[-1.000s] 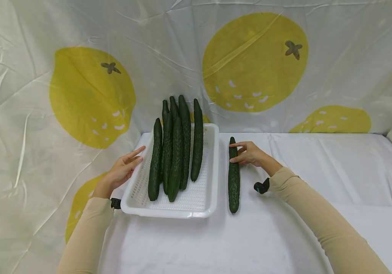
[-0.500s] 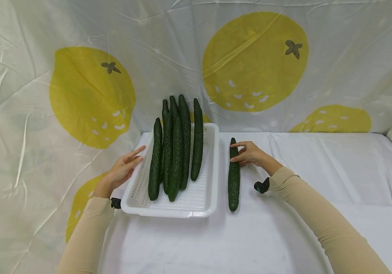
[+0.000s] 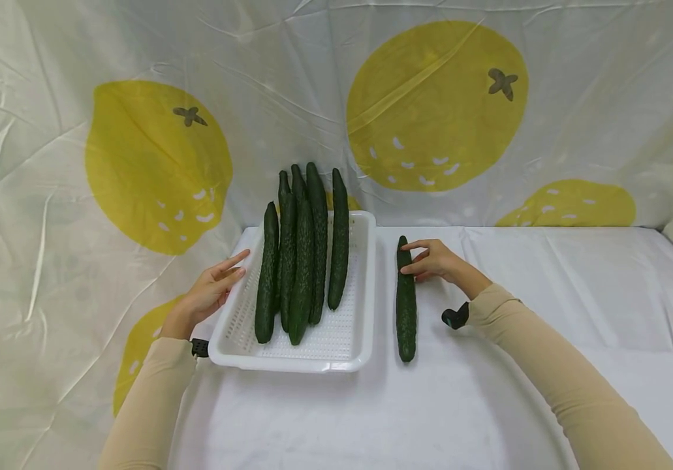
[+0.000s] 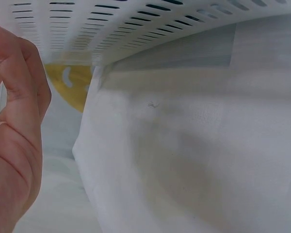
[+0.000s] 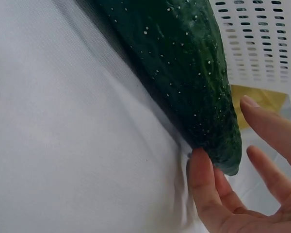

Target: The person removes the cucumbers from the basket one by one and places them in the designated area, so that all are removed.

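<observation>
In the head view, my right hand (image 3: 436,258) holds the far end of a single dark green cucumber (image 3: 406,320), which lies lengthwise on the white cloth. Its fingers (image 5: 202,170) bend around the narrow tip on either side in the right wrist view. To the left stands a white perforated plastic basket (image 3: 292,364) with several cucumbers (image 3: 302,281) in it, their far ends above the back rim. My left hand (image 3: 209,294) is beside the basket's left wall, fingers extended and loosely bent. Whether they touch the wall I cannot tell.
White cloth (image 3: 289,424) covers the table. Behind it hangs a pale curtain (image 3: 289,98) printed with large yellow lemons, close to the basket's back and left sides. A black wrist camera (image 3: 455,316) sits below the right wrist.
My right hand and the single cucumber have shifted slightly to the right, away from the basket. The left hand, the basket and the cucumbers in it look unchanged.
</observation>
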`<control>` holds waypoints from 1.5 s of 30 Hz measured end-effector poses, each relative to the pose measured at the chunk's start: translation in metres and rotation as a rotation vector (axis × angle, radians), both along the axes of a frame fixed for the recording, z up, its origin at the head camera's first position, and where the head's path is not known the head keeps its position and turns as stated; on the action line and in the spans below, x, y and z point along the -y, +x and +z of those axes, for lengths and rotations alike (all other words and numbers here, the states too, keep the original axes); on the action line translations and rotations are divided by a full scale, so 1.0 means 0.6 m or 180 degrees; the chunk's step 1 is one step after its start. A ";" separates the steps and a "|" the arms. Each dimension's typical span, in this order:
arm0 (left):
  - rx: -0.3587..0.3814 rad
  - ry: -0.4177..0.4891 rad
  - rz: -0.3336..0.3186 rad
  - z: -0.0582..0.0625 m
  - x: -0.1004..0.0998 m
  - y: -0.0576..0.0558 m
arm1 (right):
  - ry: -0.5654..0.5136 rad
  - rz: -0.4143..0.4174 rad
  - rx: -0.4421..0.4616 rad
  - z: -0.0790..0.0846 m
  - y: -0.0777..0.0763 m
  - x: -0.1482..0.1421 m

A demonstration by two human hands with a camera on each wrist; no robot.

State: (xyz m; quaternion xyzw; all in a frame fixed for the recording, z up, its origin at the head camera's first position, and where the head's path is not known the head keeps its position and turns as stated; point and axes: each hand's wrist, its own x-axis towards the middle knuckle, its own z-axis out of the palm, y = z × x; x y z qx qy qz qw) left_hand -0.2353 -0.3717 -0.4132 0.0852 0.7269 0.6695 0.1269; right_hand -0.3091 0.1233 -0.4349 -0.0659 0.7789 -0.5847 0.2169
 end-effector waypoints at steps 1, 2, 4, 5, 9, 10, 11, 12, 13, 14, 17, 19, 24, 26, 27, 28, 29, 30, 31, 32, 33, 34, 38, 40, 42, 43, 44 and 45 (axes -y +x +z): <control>-0.0005 -0.0001 -0.0004 0.000 -0.001 0.000 | 0.0019 0.0000 -0.0028 0.001 -0.001 -0.001; -0.0015 -0.0012 0.0001 0.000 -0.001 0.000 | 0.0031 0.0000 -0.0047 0.003 -0.001 -0.002; -0.0023 -0.0031 0.0008 0.001 -0.002 0.000 | 0.0027 -0.0005 -0.0076 0.008 -0.003 -0.004; -0.0018 -0.0030 0.0006 0.002 -0.003 -0.001 | 0.0002 -0.0011 -0.0078 0.011 -0.004 -0.004; 0.0006 -0.0035 0.0023 0.002 -0.003 0.000 | -0.0123 -0.0089 -0.0119 0.033 -0.005 -0.003; 0.0012 -0.0026 0.0021 0.002 -0.003 0.000 | -0.0152 -0.0109 -0.0143 0.040 -0.006 -0.002; 0.0024 -0.0015 0.0021 0.001 -0.002 0.000 | -0.0171 -0.0137 -0.0176 0.046 -0.007 -0.001; 0.0031 -0.0003 0.0019 0.001 -0.002 0.000 | -0.0186 -0.0158 -0.0216 0.052 -0.008 0.000; 0.0034 0.0006 0.0019 0.001 -0.002 0.001 | -0.0205 -0.0185 -0.0250 0.058 -0.009 0.000; 0.0035 0.0022 0.0013 0.001 -0.002 0.001 | -0.0237 -0.0209 -0.0276 0.064 -0.011 0.001; 0.0024 0.0029 -0.0002 0.001 -0.002 0.001 | -0.0348 -0.0286 -0.0347 0.079 -0.017 0.001; 0.0008 0.0025 -0.0009 0.000 -0.003 0.000 | -0.0432 -0.0333 -0.0384 0.089 -0.021 0.003; 0.0030 0.0035 0.0000 0.000 -0.002 0.001 | -0.0594 -0.0399 -0.0441 0.112 -0.027 0.015; 0.0036 0.0042 0.0005 0.000 -0.001 0.001 | -0.0664 -0.0425 -0.0443 0.120 -0.029 0.023; 0.0027 0.0042 0.0006 0.000 -0.001 0.001 | -0.0702 -0.0424 -0.0449 0.124 -0.029 0.027; 0.0023 0.0044 0.0003 0.000 -0.001 0.001 | -0.0744 -0.0433 -0.0452 0.127 -0.030 0.033; 0.0018 0.0042 0.0004 0.000 -0.001 0.002 | -0.0779 -0.0430 -0.0466 0.130 -0.030 0.038; 0.0020 0.0043 0.0001 0.000 -0.001 0.002 | -0.0823 -0.0431 -0.0476 0.133 -0.032 0.044; 0.0019 0.0044 0.0002 0.000 0.000 0.002 | -0.0858 -0.0415 -0.0488 0.135 -0.033 0.051; 0.0031 0.0051 0.0001 0.000 0.000 0.002 | -0.0888 -0.0408 -0.0499 0.138 -0.034 0.057; 0.0029 0.0046 0.0004 -0.001 0.000 0.002 | -0.0916 -0.0393 -0.0506 0.140 -0.035 0.064; 0.0040 0.0052 0.0008 -0.001 0.000 0.002 | -0.0927 -0.0392 -0.0516 0.142 -0.036 0.072; 0.0046 0.0074 -0.0011 -0.002 0.000 0.002 | -0.0963 -0.0336 -0.0523 0.150 -0.037 0.100; 0.0040 0.0079 -0.0033 -0.002 0.001 0.002 | -0.0957 -0.0310 -0.0523 0.153 -0.038 0.113; 0.0024 0.0066 -0.0039 -0.002 0.001 0.001 | -0.0951 -0.0288 -0.0513 0.155 -0.040 0.125; 0.0017 0.0057 -0.0039 -0.002 0.001 0.001 | -0.0941 -0.0276 -0.0507 0.156 -0.041 0.131; 0.0013 0.0040 -0.0038 -0.002 0.001 0.000 | -0.0936 -0.0261 -0.0500 0.157 -0.042 0.136; 0.0005 0.0018 -0.0030 -0.003 0.002 -0.001 | -0.0939 -0.0254 -0.0485 0.158 -0.043 0.141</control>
